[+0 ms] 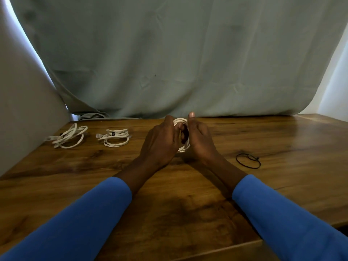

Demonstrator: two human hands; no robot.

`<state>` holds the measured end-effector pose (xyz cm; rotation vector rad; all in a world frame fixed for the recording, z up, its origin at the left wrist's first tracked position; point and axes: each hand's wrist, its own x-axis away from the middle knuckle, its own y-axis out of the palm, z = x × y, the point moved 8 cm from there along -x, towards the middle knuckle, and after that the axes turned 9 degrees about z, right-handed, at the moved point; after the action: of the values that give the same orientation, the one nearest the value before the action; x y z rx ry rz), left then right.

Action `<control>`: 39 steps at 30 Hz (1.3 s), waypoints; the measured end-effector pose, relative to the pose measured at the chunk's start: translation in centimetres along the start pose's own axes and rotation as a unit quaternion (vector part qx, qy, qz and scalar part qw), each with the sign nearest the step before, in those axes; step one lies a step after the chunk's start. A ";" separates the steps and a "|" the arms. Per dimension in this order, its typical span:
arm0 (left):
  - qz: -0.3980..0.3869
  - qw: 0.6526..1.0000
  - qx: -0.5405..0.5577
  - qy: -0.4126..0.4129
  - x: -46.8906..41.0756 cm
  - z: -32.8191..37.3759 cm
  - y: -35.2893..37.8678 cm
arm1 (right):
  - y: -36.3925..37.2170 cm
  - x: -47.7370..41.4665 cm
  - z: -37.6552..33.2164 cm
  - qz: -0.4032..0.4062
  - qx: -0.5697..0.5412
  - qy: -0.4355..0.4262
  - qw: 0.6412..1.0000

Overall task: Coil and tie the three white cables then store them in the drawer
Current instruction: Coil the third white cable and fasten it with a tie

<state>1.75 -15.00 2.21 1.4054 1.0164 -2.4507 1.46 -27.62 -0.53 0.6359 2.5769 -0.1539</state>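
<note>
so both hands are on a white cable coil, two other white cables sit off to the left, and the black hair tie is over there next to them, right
Not quite. The black hair tie lies alone on the right side of the wooden table, apart from the two other white cables. The head view shows it; the rest holds.

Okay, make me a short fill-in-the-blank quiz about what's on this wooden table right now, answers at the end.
1. Both hands, the left hand and right hand, hold a coiled white ____.
2. The tied white cable bundle carries a small ____ band.
3. The loose black elastic loop lies to the ____ of the hands.
4. The person's sleeves are ____.

Answers: cable; black; right; blue
</note>
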 end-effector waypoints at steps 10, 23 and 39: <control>-0.030 0.956 0.293 0.001 1.7 3.0 -0.7 | -4.3 2.8 -6.4 0.091 0.186 -0.253 0.945; -0.164 0.970 0.117 0.137 4.4 8.9 5.2 | -23.5 7.5 0.5 0.288 0.053 0.046 0.955; -0.184 0.976 0.095 -0.064 0.9 10.4 13.8 | -23.7 7.5 -0.4 0.283 -0.085 0.090 0.951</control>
<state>-0.23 -31.76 -1.69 1.1747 1.1250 -2.9309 -15.55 -45.45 -3.90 1.3354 2.4207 0.3249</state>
